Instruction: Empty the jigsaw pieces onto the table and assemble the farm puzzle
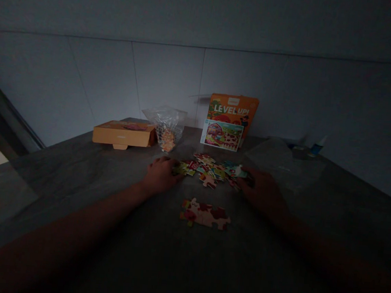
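Loose jigsaw pieces point(212, 171) in bright colours lie in a scattered heap on the grey tabletop point(111, 175). My left hand point(160, 175) rests at the heap's left edge, its fingertips on or beside a green piece. My right hand point(263, 191) is curled at the right edge, touching pieces there. In the dim light I cannot tell whether either hand grips one. Nearer to me, between the hands, lies a joined section of puzzle point(205, 214) showing pink and dark red patches. Neither hand touches it.
Behind the pieces stand an orange "LEVEL UP!" puzzle box point(233, 111) and a farm picture card point(222, 135). To the left are a flat orange box point(123, 134) and a clear plastic bag point(167, 130). A clear plastic sheet point(276, 160) and a small blue bottle point(315, 148) lie right, before a tiled wall point(242, 77).
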A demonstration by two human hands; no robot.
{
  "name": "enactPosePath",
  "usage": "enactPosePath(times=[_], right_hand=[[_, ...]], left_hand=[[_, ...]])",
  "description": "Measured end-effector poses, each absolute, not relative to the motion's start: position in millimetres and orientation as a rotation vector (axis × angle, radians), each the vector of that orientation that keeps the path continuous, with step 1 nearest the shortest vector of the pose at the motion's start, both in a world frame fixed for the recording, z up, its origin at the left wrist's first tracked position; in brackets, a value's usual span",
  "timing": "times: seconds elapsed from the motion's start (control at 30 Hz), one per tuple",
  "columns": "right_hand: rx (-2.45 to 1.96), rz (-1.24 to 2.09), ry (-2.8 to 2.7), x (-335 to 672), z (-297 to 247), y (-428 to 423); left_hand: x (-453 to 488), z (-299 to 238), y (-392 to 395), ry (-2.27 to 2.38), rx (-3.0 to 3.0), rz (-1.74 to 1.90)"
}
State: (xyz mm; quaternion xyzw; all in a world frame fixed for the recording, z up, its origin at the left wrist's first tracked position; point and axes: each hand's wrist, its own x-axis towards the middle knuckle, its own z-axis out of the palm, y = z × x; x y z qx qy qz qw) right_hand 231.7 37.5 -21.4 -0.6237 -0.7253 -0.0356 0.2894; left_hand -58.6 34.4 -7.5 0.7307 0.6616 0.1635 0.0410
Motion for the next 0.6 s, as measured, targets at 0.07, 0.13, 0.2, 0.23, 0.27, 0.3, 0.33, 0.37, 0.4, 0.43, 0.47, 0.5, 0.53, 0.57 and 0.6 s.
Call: enactPosePath(times=[0.07, 0.13, 0.2, 0.23, 0.27, 0.3, 0.33, 0.37, 0.4, 0.43, 0.47, 0.5, 0.53, 0.57, 0.6], right_hand=[[-1.682, -0.088, -1.962, 232.3, -21.7, 37.8], [-1.703, -0.08, -1.985, 232.5, -21.4, 37.6], [-1.716, -0.074, -1.998, 232.4, -21.1, 37.2], [-1.716, -0.07, -2.001, 232.3, -21.2, 37.0], [-1.713, -0.069, -2.004, 232.2, -21.4, 36.9], [-1.703, -0.073, -2.008, 232.1, -21.8, 37.0], [-1.691, -0.084, -2.015, 232.1, -22.4, 37.2], [-1.681, -0.099, -2.023, 232.2, -23.0, 37.5], [-1.674, -0.117, -2.032, 232.3, -23.5, 37.9], [-1.668, -0.137, -2.042, 232.4, -24.0, 38.3], [-1.663, -0.155, -2.053, 232.6, -24.2, 38.6], [-1.662, -0.169, -2.061, 232.7, -24.3, 38.9], [-1.661, -0.179, -2.071, 232.9, -24.1, 39.1], [-1.656, -0.185, -2.081, 233.1, -23.8, 39.2], [-1.651, -0.189, -2.09, 233.4, -23.4, 39.1]], left_hand=[[-58.8, -6.6, 34.5, 2.017, 2.24, 0.497], [-59.1, -6.2, 34.9, 2.008, 2.246, 0.496], [-59.4, -6.3, 35.4, 2.01, 2.246, 0.499], [-59.5, -6.4, 35.6, 2.016, 2.245, 0.5], [-59.6, -6.6, 35.8, 2.02, 2.244, 0.503], [-59.6, -6.7, 36.1, 2.022, 2.246, 0.505], [-59.7, -6.8, 36.3, 2.021, 2.248, 0.508], [-59.8, -6.8, 36.4, 2.02, 2.25, 0.511], [-60.0, -6.9, 36.7, 2.019, 2.252, 0.515], [-60.2, -7.0, 36.9, 2.019, 2.252, 0.52], [-60.5, -7.1, 37.1, 2.022, 2.25, 0.525], [-60.8, -7.3, 37.4, 2.025, 2.249, 0.53], [-61.1, -7.6, 37.8, 2.027, 2.249, 0.537], [-61.4, -7.9, 38.2, 2.026, 2.251, 0.543], [-61.8, -8.2, 38.5, 2.024, 2.253, 0.549]])
